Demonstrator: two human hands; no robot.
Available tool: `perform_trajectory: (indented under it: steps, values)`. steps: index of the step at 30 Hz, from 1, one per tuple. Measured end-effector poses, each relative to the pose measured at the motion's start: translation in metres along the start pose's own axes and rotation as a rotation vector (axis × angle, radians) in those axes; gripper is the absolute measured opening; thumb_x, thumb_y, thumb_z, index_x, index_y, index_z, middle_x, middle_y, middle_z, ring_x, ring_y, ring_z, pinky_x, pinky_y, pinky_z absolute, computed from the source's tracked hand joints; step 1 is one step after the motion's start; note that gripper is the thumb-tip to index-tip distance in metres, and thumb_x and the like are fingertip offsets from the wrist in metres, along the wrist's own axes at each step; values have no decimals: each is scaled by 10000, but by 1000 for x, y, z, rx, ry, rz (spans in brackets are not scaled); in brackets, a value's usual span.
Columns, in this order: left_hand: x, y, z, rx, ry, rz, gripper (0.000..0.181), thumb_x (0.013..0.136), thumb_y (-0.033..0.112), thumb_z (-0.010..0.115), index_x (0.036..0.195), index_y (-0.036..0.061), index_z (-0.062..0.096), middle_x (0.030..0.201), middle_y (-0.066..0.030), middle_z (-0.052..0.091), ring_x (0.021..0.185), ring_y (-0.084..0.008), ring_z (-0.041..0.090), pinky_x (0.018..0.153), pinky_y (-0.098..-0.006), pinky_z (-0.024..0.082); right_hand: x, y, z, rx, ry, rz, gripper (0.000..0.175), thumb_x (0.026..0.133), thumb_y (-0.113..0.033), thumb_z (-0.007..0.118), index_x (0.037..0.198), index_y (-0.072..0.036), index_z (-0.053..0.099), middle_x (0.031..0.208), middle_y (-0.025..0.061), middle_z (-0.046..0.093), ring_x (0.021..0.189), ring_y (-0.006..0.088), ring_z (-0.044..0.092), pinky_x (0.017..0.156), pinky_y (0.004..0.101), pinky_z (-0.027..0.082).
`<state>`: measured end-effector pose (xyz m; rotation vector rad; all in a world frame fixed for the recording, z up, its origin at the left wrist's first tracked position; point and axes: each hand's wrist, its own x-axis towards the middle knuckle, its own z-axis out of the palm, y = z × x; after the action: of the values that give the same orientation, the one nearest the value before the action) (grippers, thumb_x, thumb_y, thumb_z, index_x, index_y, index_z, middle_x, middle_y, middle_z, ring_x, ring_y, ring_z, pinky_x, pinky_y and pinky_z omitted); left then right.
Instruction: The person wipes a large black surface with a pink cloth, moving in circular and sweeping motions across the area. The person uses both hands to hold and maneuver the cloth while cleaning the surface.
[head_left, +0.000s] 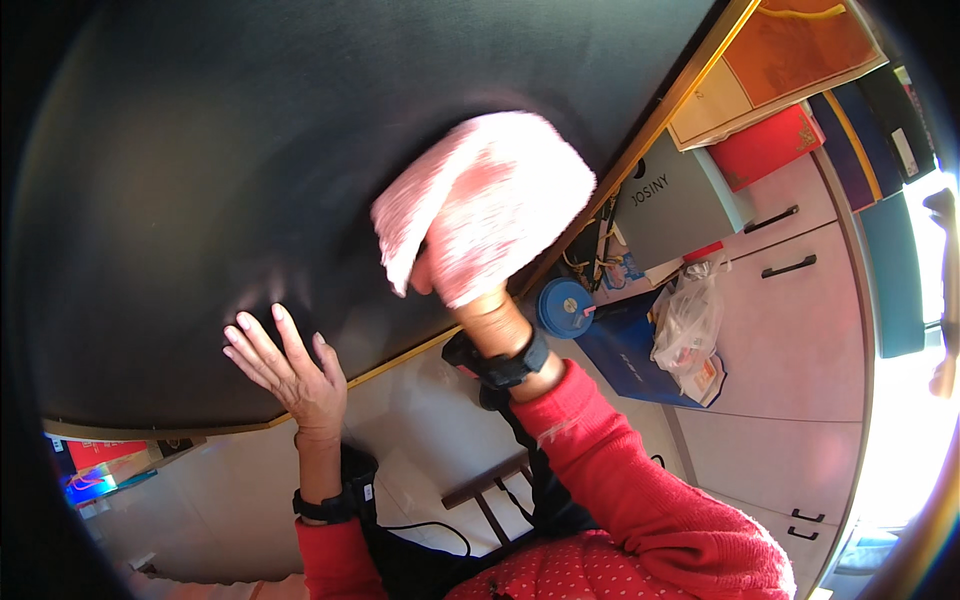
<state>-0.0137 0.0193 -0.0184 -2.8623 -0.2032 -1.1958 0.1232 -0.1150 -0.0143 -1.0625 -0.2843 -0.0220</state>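
Note:
A folded pink plush cloth (495, 187) lies against the black tabletop (225, 150). My right hand (422, 276) grips it and is mostly covered by it; only a bit of finger and the wrist show. The cloth is blurred at its edges and sits close to the table's gold-coloured right-hand trim. My left hand (296, 367) holds nothing. Its fingers are apart and its palm faces down on the table near the front edge, with a faint reflection in front of the fingertips.
Right of the table stand a grey box (667, 202) bearing writing, a red box (769, 146), an orange-and-cream paper bag (780, 67) and a blue-lidded container (565, 307). A clear plastic bag (686, 322) rests on a blue bag (622, 356) before pale cabinets (802, 330). A wooden stool (484, 491) is below.

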Motion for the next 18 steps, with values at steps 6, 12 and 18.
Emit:
perform_trajectory:
  steps: [6, 12, 18]
  values:
    - [0, -1, 4, -62, 56, 25, 639, 906, 256, 571, 1444, 0, 341, 1543, -299, 191, 1424, -523, 145, 1116, -671, 137, -19, -38, 22, -1083, -230, -938, 222, 700, -252, 636, 876, -127, 687, 1027, 39, 616, 1011, 252, 563, 860, 445, 438]
    - [0, -1, 4, 5, 15, 0, 622, 885, 164, 594, 1441, 1, 368, 1535, -302, 209, 1427, -506, 160, 1121, -655, 154, 7, -26, -8, -1181, 5, -866, 388, 749, -393, 702, 1012, -108, 692, 1005, 69, 660, 901, 319, 595, 816, 497, 438]
    - [0, 2, 2, -2, 5, -4, 620, 885, 161, 591, 1442, 0, 371, 1538, -299, 206, 1431, -499, 157, 1131, -635, 152, 30, -7, -86, -1064, 343, -328, 365, 772, -369, 669, 1027, -109, 689, 1055, 74, 647, 957, 308, 585, 874, 508, 415]
